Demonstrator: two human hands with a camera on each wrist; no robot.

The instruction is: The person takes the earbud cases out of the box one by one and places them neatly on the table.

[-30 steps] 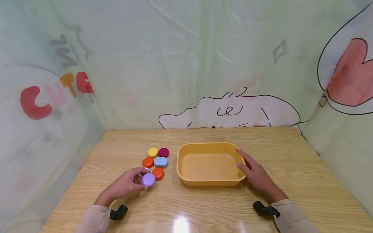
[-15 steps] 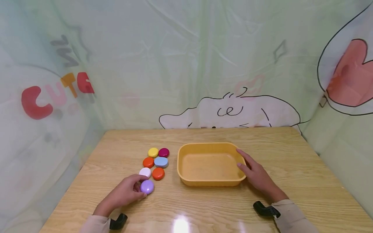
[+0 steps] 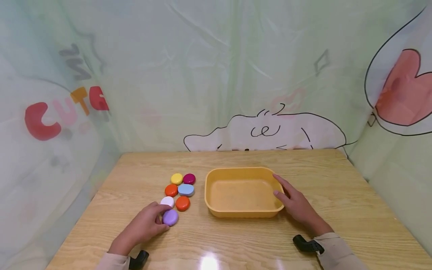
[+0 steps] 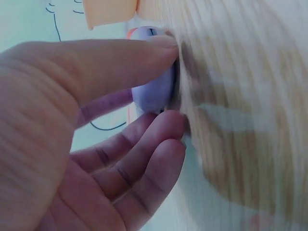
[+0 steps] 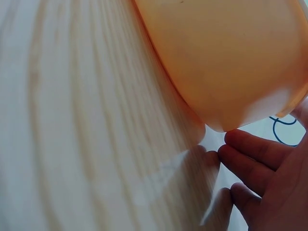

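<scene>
In the head view my left hand point(image 3: 143, 227) pinches a glossy purple disc point(image 3: 170, 217) between thumb and fingers, low at the table. The left wrist view shows the same disc point(image 4: 153, 91) on edge to the camera, its face partly covered by the thumb. Just beyond it lie a white disc point(image 3: 167, 202), partly behind my fingers, and an orange-red disc point(image 3: 183, 203). My right hand point(image 3: 298, 206) holds the right end of a yellow-orange plastic tray point(image 3: 244, 214), thumb over the rim. In the right wrist view, fingertips meet the tray's outer wall point(image 5: 226, 62).
Farther back are another orange-red disc point(image 3: 171, 190), a light blue oval piece point(image 3: 186, 189), a yellow disc point(image 3: 177, 179) and a dark magenta disc point(image 3: 189, 179). The wooden table point(image 3: 216, 240) ends against a printed curtain point(image 3: 168, 82).
My left hand has brought the purple disc from beside the front orange-red disc toward me and down, uncovering the white disc. The right hand and tray stay put; the head view shifts slightly.
</scene>
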